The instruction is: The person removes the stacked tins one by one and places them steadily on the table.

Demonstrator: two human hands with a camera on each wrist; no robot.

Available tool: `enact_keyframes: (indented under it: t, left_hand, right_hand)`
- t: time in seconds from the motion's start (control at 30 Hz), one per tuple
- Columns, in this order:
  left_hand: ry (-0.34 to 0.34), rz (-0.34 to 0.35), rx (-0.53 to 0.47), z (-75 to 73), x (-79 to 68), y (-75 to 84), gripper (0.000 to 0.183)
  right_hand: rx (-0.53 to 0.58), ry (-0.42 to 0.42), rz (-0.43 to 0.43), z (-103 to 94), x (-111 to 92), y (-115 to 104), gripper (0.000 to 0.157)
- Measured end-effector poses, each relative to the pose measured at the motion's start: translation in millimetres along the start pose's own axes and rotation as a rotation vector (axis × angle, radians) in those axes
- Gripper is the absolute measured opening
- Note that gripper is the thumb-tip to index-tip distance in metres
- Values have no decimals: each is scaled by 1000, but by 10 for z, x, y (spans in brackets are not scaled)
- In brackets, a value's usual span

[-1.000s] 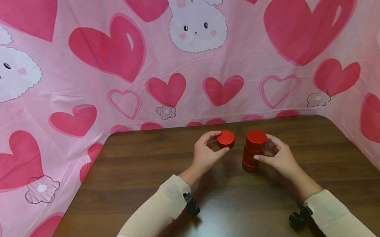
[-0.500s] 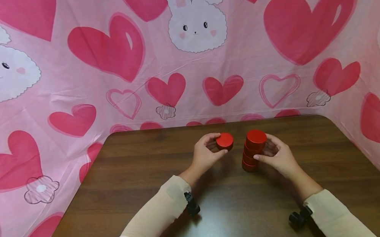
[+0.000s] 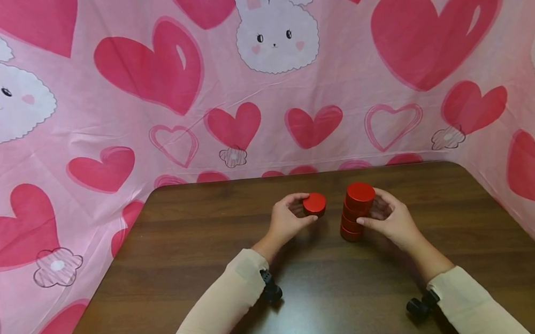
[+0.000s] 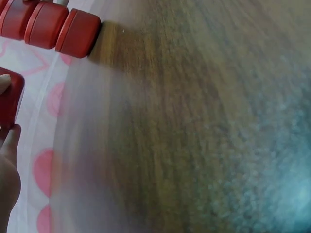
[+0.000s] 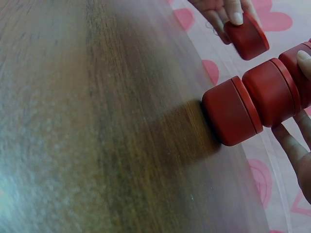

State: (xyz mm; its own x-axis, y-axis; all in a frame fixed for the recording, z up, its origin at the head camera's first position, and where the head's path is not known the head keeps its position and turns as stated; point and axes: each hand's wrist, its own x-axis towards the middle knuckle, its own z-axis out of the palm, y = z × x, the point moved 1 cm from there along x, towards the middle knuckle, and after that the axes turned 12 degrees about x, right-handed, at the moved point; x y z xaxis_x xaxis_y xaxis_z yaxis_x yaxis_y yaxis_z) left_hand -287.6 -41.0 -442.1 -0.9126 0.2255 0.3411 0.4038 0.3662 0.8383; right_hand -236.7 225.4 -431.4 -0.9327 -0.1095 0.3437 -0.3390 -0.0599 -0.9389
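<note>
My left hand point(image 3: 286, 223) pinches a small round red tin point(image 3: 314, 204) by its sides, thumb in front and fingers behind. The right wrist view shows this tin point(image 5: 247, 38) held up off the table. Just to its right stands an upright stack of several matching red tins point(image 3: 358, 206), slightly uneven, its bottom tin point(image 5: 231, 111) resting on the wood. My right hand point(image 3: 395, 223) grips the stack from the right around its upper middle, thumb at the front; the fingers behind are partly hidden. A gap separates the held tin from the stack.
The dark brown wooden table point(image 3: 197, 238) has rounded far corners. A pink cloth point(image 3: 260, 92) with hearts and rabbits hangs behind it and along both sides. Black wrist cameras point(image 3: 271, 287) sit on both sleeves.
My left hand has lowered the tin and drawn it slightly left, widening the gap to the stack. The right hand and the stack have stayed in place.
</note>
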Motion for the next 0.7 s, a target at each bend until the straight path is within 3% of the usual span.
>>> enact_keyframes:
  t: [0.17,0.33,0.7]
  left_hand:
    - [-47,-61,11,15,2,-62,50]
    - [-73,-78,19,31,-1,-131,51]
    - [-61,-102,39,42,5,-291,52]
  right_hand:
    - [7,-1,-3,0,0,2,66]
    - [1,4,6,0,0,4,66]
    - [10,6,29,-5,11,8,67]
